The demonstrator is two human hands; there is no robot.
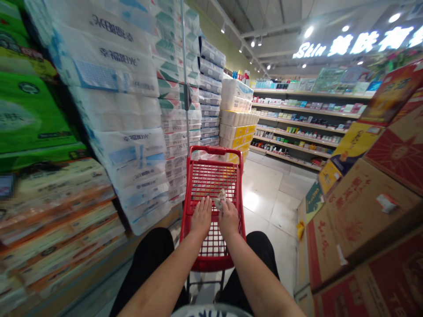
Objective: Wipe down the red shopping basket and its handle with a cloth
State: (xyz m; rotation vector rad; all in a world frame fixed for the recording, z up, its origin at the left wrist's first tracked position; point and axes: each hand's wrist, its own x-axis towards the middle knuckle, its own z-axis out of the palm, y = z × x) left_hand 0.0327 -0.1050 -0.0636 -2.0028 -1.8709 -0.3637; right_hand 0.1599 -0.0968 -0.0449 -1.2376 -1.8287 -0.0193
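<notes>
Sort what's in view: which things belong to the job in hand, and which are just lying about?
In the job:
- rag, at the right hand's fingers
- red cart, under both hands

Just about:
- wrapped packs, stacked left
- cartons, right
- stocked shelves, behind

Black trousers (150, 259) — bare forearms (173, 270)

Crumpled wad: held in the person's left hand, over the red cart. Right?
Wrong hand. The head view shows the crumpled wad held in the right hand, over the red cart.
</notes>
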